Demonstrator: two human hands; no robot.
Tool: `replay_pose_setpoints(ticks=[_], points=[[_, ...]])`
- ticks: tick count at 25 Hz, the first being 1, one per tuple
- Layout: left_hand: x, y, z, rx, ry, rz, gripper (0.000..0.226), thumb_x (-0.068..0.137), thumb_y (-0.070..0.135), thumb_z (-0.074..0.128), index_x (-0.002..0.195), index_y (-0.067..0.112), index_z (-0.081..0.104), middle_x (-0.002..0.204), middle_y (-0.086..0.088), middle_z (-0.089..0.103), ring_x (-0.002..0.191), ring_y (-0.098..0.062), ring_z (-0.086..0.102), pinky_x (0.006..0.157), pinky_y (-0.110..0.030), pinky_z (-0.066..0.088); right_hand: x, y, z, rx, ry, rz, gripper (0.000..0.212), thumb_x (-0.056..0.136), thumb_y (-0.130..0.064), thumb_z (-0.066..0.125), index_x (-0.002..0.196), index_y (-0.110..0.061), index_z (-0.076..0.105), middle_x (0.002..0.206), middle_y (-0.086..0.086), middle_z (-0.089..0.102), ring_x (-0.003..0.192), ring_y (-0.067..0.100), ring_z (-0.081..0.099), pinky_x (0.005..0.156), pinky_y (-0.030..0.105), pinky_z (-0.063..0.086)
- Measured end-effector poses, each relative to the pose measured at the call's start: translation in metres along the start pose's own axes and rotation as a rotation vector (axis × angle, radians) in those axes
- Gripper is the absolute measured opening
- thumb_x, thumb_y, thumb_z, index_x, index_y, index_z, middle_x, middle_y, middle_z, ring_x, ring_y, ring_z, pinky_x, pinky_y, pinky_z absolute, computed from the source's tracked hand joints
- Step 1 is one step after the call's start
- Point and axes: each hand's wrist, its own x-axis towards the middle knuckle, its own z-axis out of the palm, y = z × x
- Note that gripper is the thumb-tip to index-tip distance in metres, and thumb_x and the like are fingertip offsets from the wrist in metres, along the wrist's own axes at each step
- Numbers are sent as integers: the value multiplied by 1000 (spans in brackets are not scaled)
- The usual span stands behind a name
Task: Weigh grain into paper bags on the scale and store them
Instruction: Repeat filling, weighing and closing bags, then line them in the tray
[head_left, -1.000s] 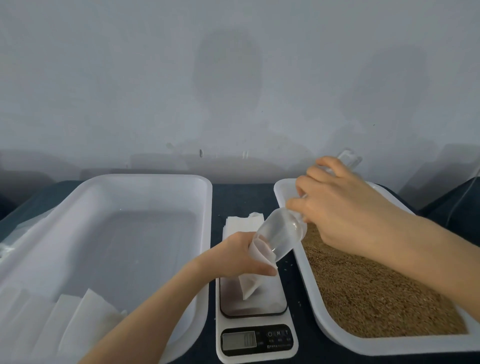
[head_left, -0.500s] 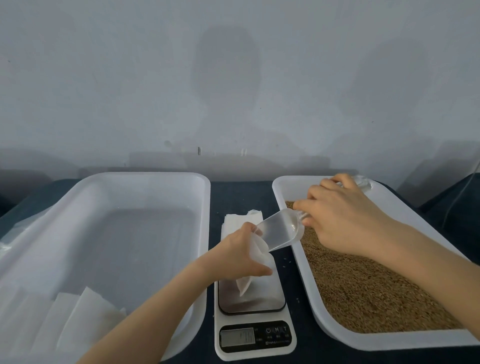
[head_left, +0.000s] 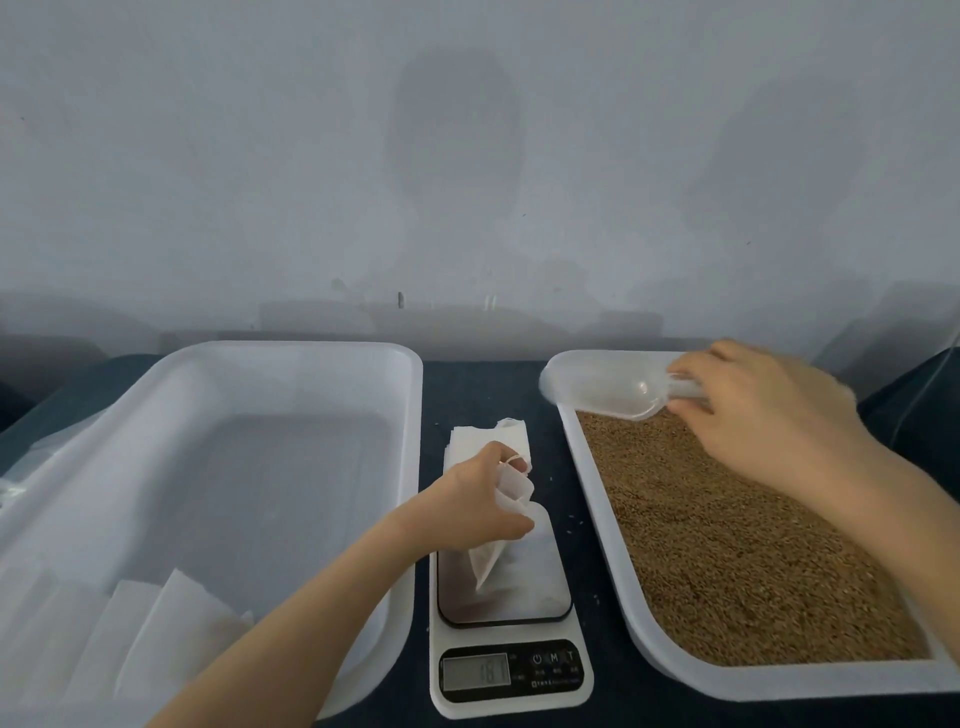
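A white digital scale (head_left: 509, 670) stands between two white trays. My left hand (head_left: 480, 499) grips the open top of a small white paper bag (head_left: 488, 558), whose lower end rests on the scale's plate. My right hand (head_left: 763, 415) holds the handle of a clear plastic scoop (head_left: 597, 387) at the far end of the right tray (head_left: 779, 680), lying level just above the brown grain (head_left: 737, 545). The scoop looks empty.
The left tray (head_left: 291, 364) holds several flat white bags (head_left: 171, 629) in its near corner. A stack of folded white bags (head_left: 467, 441) lies behind the scale. A few loose grains dot the dark tabletop beside the scale. A grey wall rises behind.
My right hand has drawn the scoop away from the bag's mouth, back and right to the far end of the grain tray. My left hand has kept hold of the bag.
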Motion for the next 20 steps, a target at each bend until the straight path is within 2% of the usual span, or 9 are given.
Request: replay_pose_setpoints(ticks=[2,4,6,9,11,14,17,20], points=[[1,0,0,12,-16,-16,54,73,37,71,115,39,36,99,20,48,83,-10,55,61,-14,43,-1,11,23,57,-100,161,16,93,-36,46,93,-20,48,85,-5,58,60,9,55,42,21,32],[2,0,-1,40,-30,-41,54,72,41,70,115,38,37,98,20,49,84,-9,56,62,-15,45,-7,15,55,122,-220,281,15,94,-27,48,93,-14,41,76,-3,54,54,9,53,38,22,33],[2,-2,0,87,-40,-57,49,71,45,68,109,36,40,95,20,50,83,-8,57,62,-17,46,-14,14,85,152,-333,362,25,94,-24,50,111,-8,39,87,1,58,62,12,58,42,22,40],[2,-2,1,112,-43,-63,41,71,46,66,103,36,42,93,19,52,81,-8,57,60,-17,44,-24,8,116,173,-402,451,31,96,-27,47,117,-9,35,105,7,57,75,20,59,51,29,44],[2,-3,1,98,-35,-56,40,71,45,65,104,35,43,95,18,53,82,-9,57,63,-19,48,-29,2,125,237,-459,472,29,96,-25,45,117,-10,31,112,9,52,77,21,56,53,30,42],[3,-2,0,78,-30,-33,38,75,41,65,106,33,44,100,13,55,84,-11,58,67,-21,51,-35,-10,135,286,-485,406,27,96,-20,41,119,-13,29,113,10,49,77,22,53,58,31,41],[3,-1,0,59,-35,0,36,79,39,68,105,37,42,100,16,53,85,-12,58,65,-16,49,-36,-19,141,343,-473,363,28,95,-16,40,120,-9,30,111,12,48,87,27,54,66,33,41],[2,-1,0,73,-42,-5,38,80,38,68,107,37,41,100,17,52,84,-12,57,63,-14,48,-36,-26,143,389,-500,342,29,94,-16,41,119,-8,30,101,8,43,83,24,48,67,34,40]])
